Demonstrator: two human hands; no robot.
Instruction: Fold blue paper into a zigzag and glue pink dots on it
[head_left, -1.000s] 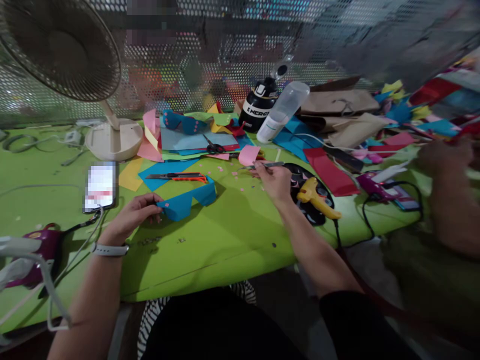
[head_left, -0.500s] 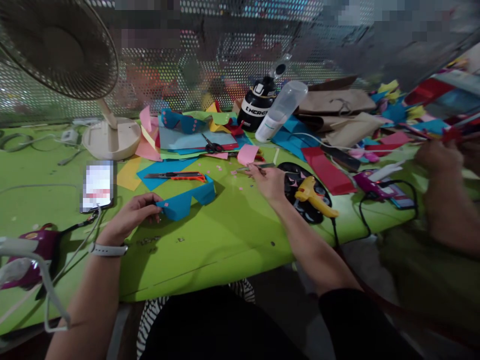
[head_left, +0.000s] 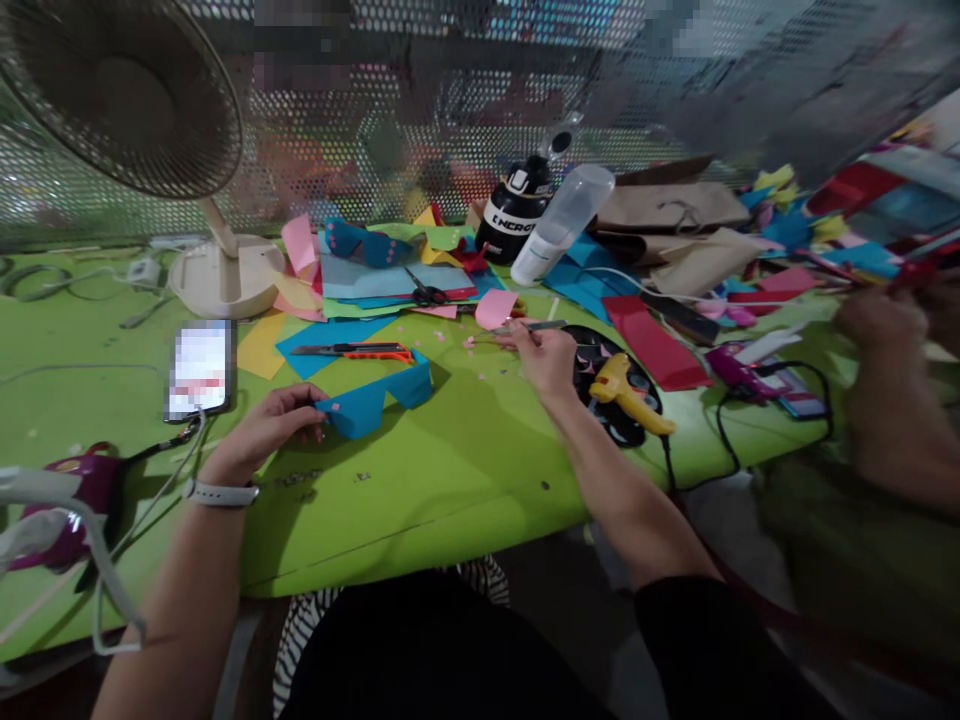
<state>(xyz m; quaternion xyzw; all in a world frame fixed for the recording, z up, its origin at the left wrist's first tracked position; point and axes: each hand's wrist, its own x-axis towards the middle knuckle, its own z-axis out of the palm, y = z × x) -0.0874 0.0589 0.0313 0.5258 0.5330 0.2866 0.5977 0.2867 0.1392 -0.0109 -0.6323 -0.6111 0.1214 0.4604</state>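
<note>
Legibly, "ENERG" on black bottle (head_left: 514, 216)

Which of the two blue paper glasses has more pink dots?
The back pair, on the paper stack; the front pair, in the left hand, shows only one.

Pink bits (head_left: 470, 343) litter the green table (head_left: 450, 475) (phone (head_left: 199, 370) too).

From the wearer's head, one camera looks forward and down over both hands (head_left: 549, 362) and the green table (head_left: 450, 490).
</note>
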